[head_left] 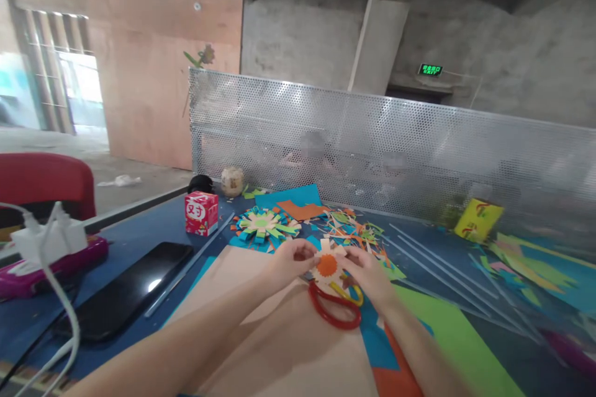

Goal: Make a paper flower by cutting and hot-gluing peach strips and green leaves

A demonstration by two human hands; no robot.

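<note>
My left hand (289,260) and my right hand (367,273) meet over the blue table (135,242), both pinching a small paper flower (327,265) with an orange toothed centre and pale petals. Red-handled scissors (334,310) lie just below the flower on a tan paper sheet (298,347). A finished layered paper flower (263,224) in green, blue and cream lies a little beyond my left hand. Coloured paper scraps (354,229) are scattered behind my hands.
A black phone (128,288) and a white charger with cable (51,242) lie left. A red box (201,213), a yellow box (477,219), thin clear rods (447,267) and green paper (447,335) are around. A perforated metal screen (395,149) stands behind, with people beyond it.
</note>
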